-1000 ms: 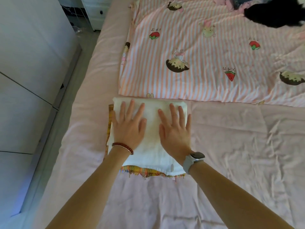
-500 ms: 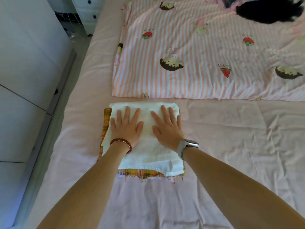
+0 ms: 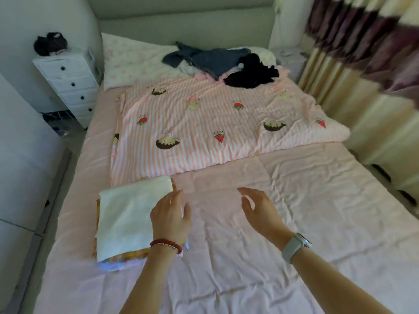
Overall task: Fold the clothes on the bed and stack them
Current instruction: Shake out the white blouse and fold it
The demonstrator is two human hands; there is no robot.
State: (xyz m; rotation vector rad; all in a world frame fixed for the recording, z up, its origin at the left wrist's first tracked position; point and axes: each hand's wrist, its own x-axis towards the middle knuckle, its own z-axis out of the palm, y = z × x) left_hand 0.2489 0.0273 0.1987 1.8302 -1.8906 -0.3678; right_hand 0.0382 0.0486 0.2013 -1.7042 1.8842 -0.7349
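I see the pink-sheeted bed (image 3: pixel 294 211) with a dark unfolded clothes heap (image 3: pixel 226 64) well beyond, and the folded white cloth (image 3: pixel 129 214) topping the stack near-left. My left hand (image 3: pixel 170 216) and right hand (image 3: pixel 260 211) hover spread, holding nothing; a careless reach could topple the stack.

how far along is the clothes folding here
Done: a folded white garment tops a small stack over a folded plaid piece. In hand: nothing; left hand and right hand hover open. Left: the unfolded pile of dark clothes near the pillow.
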